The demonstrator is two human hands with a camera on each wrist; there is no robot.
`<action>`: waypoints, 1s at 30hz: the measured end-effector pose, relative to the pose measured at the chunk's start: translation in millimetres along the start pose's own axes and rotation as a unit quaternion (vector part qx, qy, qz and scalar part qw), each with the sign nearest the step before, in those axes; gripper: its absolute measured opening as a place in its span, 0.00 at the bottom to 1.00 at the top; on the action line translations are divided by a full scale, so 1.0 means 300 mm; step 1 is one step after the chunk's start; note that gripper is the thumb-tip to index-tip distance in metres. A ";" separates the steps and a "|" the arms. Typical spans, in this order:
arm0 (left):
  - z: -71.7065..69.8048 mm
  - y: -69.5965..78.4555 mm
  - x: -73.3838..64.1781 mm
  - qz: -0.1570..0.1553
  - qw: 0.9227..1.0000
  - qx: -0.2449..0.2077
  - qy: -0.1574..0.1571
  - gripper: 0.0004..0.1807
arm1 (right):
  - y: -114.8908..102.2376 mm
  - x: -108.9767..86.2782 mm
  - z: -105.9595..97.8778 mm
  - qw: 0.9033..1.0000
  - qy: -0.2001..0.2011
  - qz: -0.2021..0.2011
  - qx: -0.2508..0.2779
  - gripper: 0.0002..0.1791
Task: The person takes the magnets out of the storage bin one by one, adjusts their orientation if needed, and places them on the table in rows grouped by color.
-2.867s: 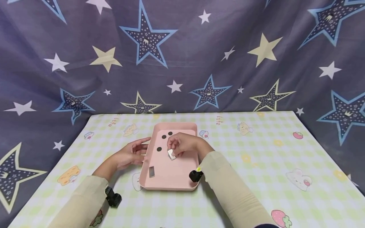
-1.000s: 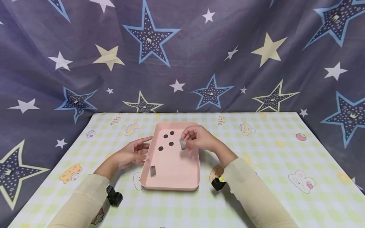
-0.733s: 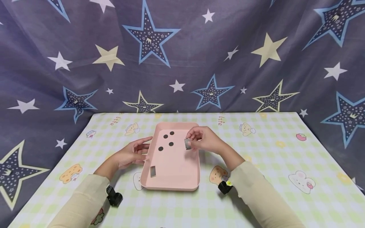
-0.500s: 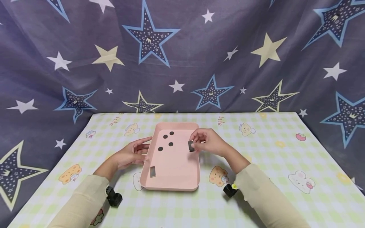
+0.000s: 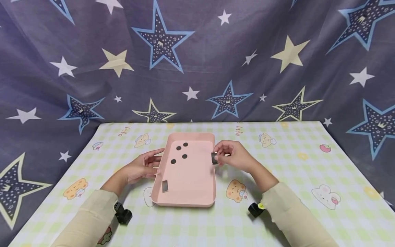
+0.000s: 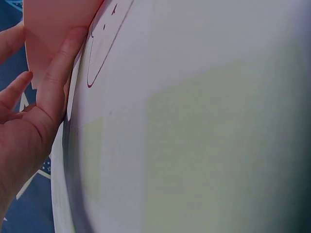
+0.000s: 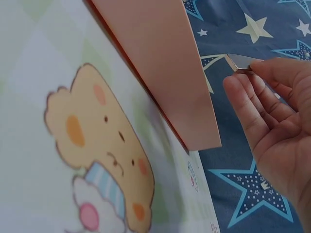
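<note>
Tray point(image 5: 191, 188) of discs point(image 5: 184, 156) between loose left hand point(image 5: 140, 168) and right hand point(image 5: 234, 156) with pinched tile point(image 5: 214, 158)

A: so what are the arms point(image 5: 87, 216) doing?

B: both reach in from the bottom of the head view, long cream fabric sleeves point(image 5: 299, 216) ending just short of the bare wrists point(image 5: 266, 176), angled in toward each other.

A: and the bare left hand point(image 5: 142, 168)?

B: pretty relaxed tbh, fingers spread and barely bent, pointing inward, thumb stretched out lower down.

A: bare right hand point(image 5: 233, 156) looks different tho

B: yep, thumb and fingertip in a pinch, the other fingers loosely bent alongside.
</note>
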State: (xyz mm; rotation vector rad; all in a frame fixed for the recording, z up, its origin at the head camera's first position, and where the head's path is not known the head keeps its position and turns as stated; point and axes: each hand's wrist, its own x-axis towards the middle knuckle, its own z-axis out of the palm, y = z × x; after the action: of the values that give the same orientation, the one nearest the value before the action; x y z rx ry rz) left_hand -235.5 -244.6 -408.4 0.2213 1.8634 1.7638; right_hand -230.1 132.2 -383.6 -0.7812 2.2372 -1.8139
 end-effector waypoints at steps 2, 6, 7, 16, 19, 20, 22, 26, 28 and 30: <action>0.000 -0.001 0.000 -0.001 1.000 0.000 0.001 0.49 | 0.003 -0.005 -0.009 1.000 0.006 -0.002 0.000 0.08; 0.001 -0.001 -0.001 -0.002 1.000 0.001 0.002 0.49 | 0.011 -0.011 -0.024 1.000 0.022 -0.007 0.000 0.08; 0.002 -0.001 -0.001 -0.002 1.000 0.001 0.002 0.49 | 0.014 -0.012 -0.027 1.000 0.025 -0.008 0.002 0.08; 0.000 -0.003 0.000 0.004 1.000 0.001 -0.004 0.49 | 0.031 -0.025 -0.061 0.998 0.054 -0.001 -0.018 0.06; -0.005 -0.007 0.003 0.008 1.000 0.002 -0.010 0.49 | 0.044 -0.030 -0.077 0.998 0.063 0.006 -0.027 0.06; -0.006 -0.008 0.003 0.009 1.000 0.003 -0.011 0.50 | 0.048 -0.032 -0.082 0.997 0.067 0.007 -0.029 0.06; -0.008 -0.010 0.005 0.010 1.000 0.003 -0.012 0.49 | 0.058 -0.034 -0.092 0.997 0.074 0.009 -0.031 0.06; -0.010 -0.010 0.005 0.009 1.000 0.004 -0.010 0.49 | 0.082 -0.039 -0.109 0.995 0.093 0.004 -0.035 0.06; -0.009 -0.010 0.005 0.009 1.000 0.004 -0.010 0.49 | 0.097 -0.042 -0.119 0.994 0.101 -0.001 -0.038 0.06; -0.008 -0.010 0.005 0.009 1.000 0.003 -0.011 0.49 | 0.109 -0.047 -0.128 0.994 0.105 -0.002 -0.040 0.07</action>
State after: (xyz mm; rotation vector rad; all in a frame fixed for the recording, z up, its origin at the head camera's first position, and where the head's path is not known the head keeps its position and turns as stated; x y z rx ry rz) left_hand -237.2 -246.3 -411.7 0.2595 1.8568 1.7628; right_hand -244.6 176.5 -407.7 -0.6342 2.4515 -1.8986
